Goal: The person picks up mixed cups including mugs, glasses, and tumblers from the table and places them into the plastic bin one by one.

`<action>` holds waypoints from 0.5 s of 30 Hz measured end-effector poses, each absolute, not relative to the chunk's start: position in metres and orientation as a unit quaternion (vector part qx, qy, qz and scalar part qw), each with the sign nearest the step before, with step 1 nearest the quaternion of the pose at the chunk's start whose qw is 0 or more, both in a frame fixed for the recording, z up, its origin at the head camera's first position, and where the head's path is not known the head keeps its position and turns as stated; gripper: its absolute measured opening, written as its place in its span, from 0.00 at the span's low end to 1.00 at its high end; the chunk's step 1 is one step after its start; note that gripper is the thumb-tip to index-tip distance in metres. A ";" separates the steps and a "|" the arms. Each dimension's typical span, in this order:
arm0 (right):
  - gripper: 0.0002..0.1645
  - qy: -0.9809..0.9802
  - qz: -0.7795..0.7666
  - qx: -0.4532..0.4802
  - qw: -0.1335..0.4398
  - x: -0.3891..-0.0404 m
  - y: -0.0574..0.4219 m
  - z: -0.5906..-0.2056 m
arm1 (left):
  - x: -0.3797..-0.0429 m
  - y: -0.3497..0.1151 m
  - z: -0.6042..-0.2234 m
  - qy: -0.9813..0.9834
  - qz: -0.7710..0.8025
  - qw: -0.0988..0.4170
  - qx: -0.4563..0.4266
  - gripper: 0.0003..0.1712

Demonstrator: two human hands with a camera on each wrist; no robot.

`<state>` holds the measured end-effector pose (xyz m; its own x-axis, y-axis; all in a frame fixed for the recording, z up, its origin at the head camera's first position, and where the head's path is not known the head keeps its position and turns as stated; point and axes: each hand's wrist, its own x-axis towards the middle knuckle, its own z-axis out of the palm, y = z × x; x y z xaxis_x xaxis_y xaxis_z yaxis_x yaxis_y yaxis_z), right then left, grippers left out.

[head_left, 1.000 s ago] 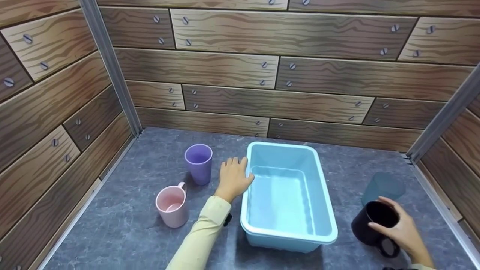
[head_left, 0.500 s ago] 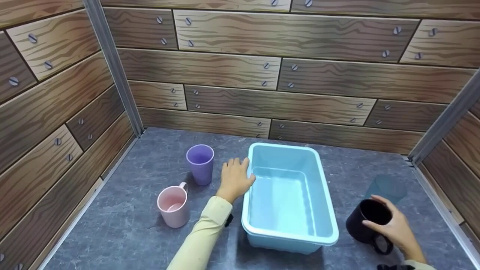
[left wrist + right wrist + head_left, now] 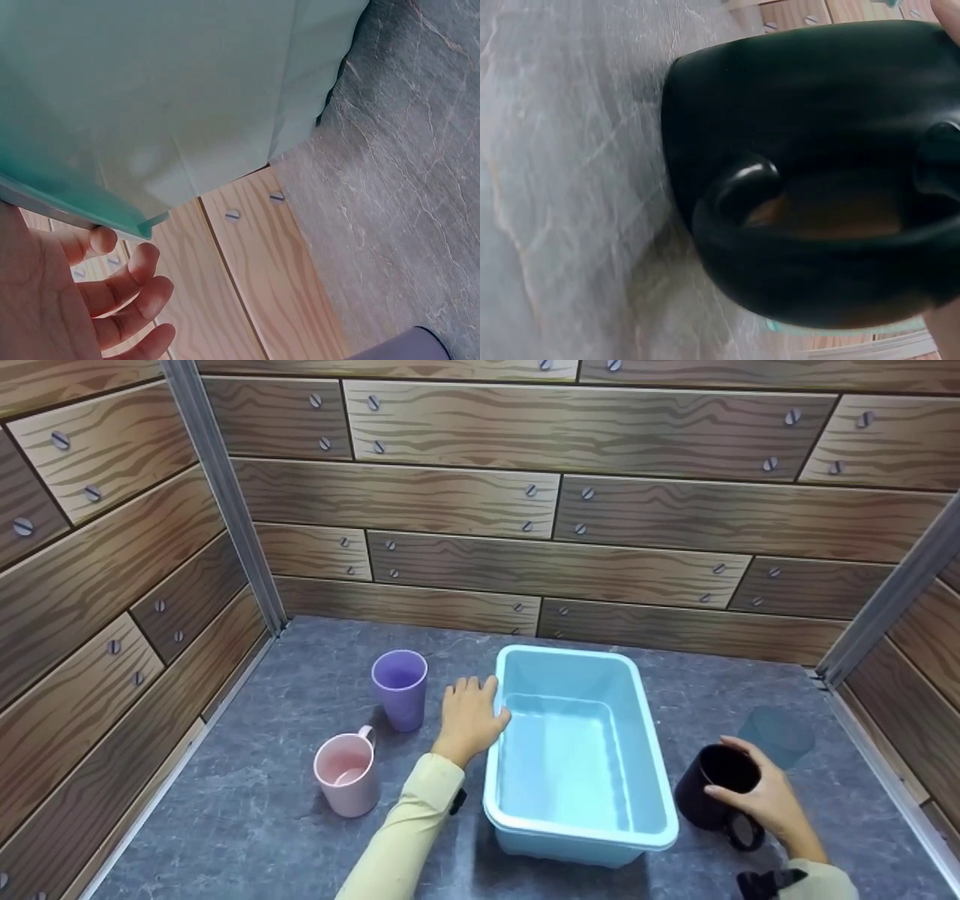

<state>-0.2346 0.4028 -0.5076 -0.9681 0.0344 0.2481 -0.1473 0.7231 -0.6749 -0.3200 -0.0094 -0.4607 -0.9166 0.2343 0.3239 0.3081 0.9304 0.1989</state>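
Observation:
Beside the right wall of a light blue plastic basin (image 3: 577,840), my right hand (image 3: 769,795) grips a black mug (image 3: 697,802) across its rim. Its handle (image 3: 810,285) points toward me; in the right wrist view the mug's base is close over the grey tabletop. My left hand (image 3: 469,720) holds the basin's left rim, thumb over the inner edge. The left wrist view shows its fingertips (image 3: 142,262) curled under the rim (image 3: 120,221) from outside. Inside the basin, the bare floor shows.
Left of the basin stand a purple cup (image 3: 401,690) and a pink mug (image 3: 347,776). A translucent teal cup (image 3: 780,735) is behind my right hand. Wood-patterned walls (image 3: 480,499) with metal corner posts (image 3: 225,495) enclose the grey tabletop (image 3: 247,787) on three sides.
My right hand has carried the black mug left, nearer to the basin and slightly away from me, uncovering more of the tabletop at right. My left hand and the basin stay put.

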 end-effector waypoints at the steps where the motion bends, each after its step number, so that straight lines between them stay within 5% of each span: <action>1: 0.45 -0.920 0.373 0.033 0.121 -0.236 0.402 -0.507 | -0.320 -0.009 -0.461 -0.971 -0.124 0.149 -0.139 0.25; 15: 0.47 -0.905 0.398 0.053 0.143 -0.243 0.400 -0.512 | -0.320 -0.009 -0.460 -0.971 -0.128 0.146 -0.138 0.25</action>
